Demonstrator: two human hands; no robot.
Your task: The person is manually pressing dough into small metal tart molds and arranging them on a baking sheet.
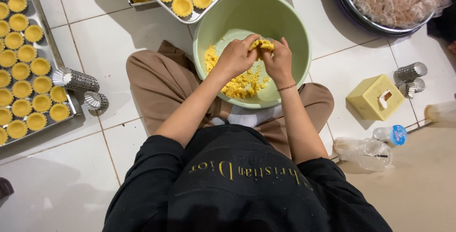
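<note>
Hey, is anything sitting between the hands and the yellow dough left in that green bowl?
Nothing visible. Both the left hand and the right hand are over the green bowl, pinching a lump of dough between them. The loose dough lies uncovered on the bowl's bottom just below them.

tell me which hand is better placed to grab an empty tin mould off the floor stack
Likely left. The nearest moulds lie on its side; the other stack sits farther off. Both the left hand and right hand pinch the dough.
</note>
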